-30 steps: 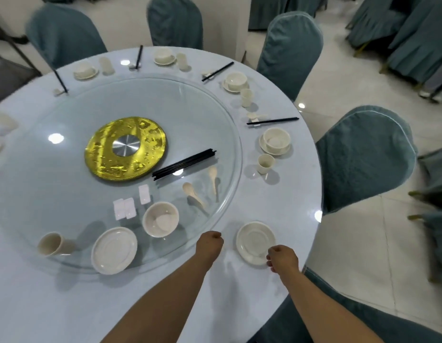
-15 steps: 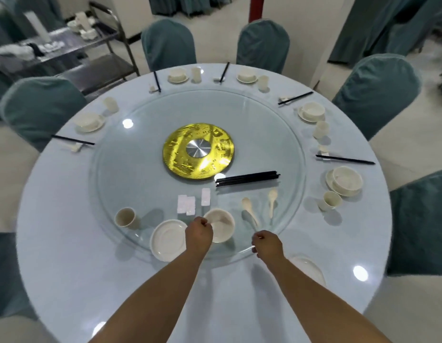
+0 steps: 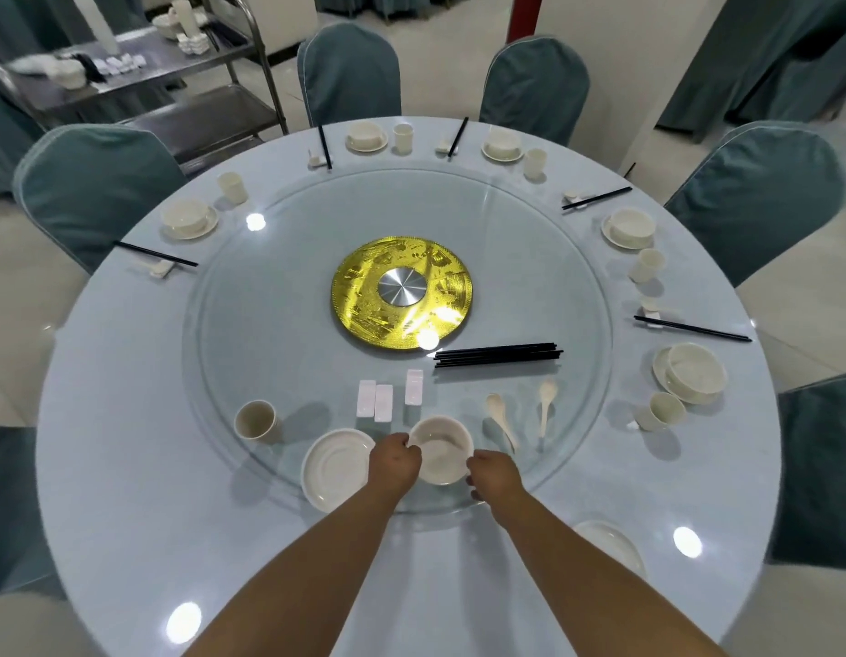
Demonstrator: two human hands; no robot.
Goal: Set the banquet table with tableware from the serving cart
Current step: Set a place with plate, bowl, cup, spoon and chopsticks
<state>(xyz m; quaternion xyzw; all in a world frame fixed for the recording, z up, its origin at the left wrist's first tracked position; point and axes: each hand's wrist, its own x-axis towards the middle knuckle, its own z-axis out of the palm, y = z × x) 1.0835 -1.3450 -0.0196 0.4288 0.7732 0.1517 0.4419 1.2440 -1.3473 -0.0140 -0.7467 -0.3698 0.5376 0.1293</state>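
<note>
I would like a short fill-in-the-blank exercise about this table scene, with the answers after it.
1. Both hands hold the rim of a white ____.
2. Left of the left hand lies an empty ____ on the glass turntable.
3. The loose chopsticks are ____ in colour.
4. Beyond the right hand lie ____ spoons.

Answers: bowl; plate; black; two

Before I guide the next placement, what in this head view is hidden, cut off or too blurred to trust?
- Bowl: near rim sides covered by left hand and right hand; fingertip contact unclear.
- Plate at the table edge: partly hidden behind the right forearm.
- Serving cart: contents small and blurred.
</note>
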